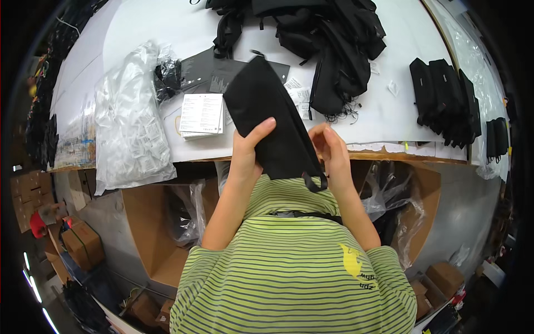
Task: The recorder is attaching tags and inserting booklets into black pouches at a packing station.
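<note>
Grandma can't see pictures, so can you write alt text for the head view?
A person's left hand holds a black pouch by a white table, the right hand close to the pouch's right edge. On the table are a clear plastic bag, stacked white cards and a black fabric pile.

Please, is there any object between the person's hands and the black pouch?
Nothing visible. The left hand grips the black pouch directly. The right hand is beside the pouch's right edge with nothing seen between; whether they touch is unclear.
</note>
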{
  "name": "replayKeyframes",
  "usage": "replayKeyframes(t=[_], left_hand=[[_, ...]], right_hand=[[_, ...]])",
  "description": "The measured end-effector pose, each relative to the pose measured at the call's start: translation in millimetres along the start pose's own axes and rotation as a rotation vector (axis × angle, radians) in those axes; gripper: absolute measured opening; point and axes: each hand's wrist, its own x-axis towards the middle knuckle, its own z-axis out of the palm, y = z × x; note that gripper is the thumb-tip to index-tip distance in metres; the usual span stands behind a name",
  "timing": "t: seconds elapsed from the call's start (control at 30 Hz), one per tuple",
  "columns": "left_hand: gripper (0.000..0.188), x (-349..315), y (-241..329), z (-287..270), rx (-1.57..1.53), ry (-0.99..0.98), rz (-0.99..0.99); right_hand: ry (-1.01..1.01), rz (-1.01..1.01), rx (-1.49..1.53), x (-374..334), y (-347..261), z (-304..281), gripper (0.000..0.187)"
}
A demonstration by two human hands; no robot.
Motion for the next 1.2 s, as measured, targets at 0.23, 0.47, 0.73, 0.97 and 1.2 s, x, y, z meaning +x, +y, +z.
replayKeyframes(t=[0.23,0.47,0.73,0.97,1.2], left_hand=[[0.047,-12.3,2.8,6.5,0.246,-0.235,-0.2],[0.043,-12.7,1.2,11.7,0.259,-0.198,-0.241],[0.026,16.5,6.9,-4.5,-0.057,-0.106,-0.343],[0.02,27.4,14.7,-17.0,-0.203,-0.061,-0.31],[0.033,13.8,12.5,-2.5,-0.117,0.053,-0.163]], right_hand=[[0.089,-0.382,0.148,26.2,-44.0,2.6,0.027],[0.333,-0.694,-0.212,29.0,-46.5,-0.7,0.014],[-0.009,-0.568,-0.367,-11.8,-56.9,8.6,0.009],[-0.195,-0.411,-0.401,-25.3,-55.3,6.0,0.009],[0.144,-0.916,-0.938,-22.0,-67.3,14.4,0.049]])
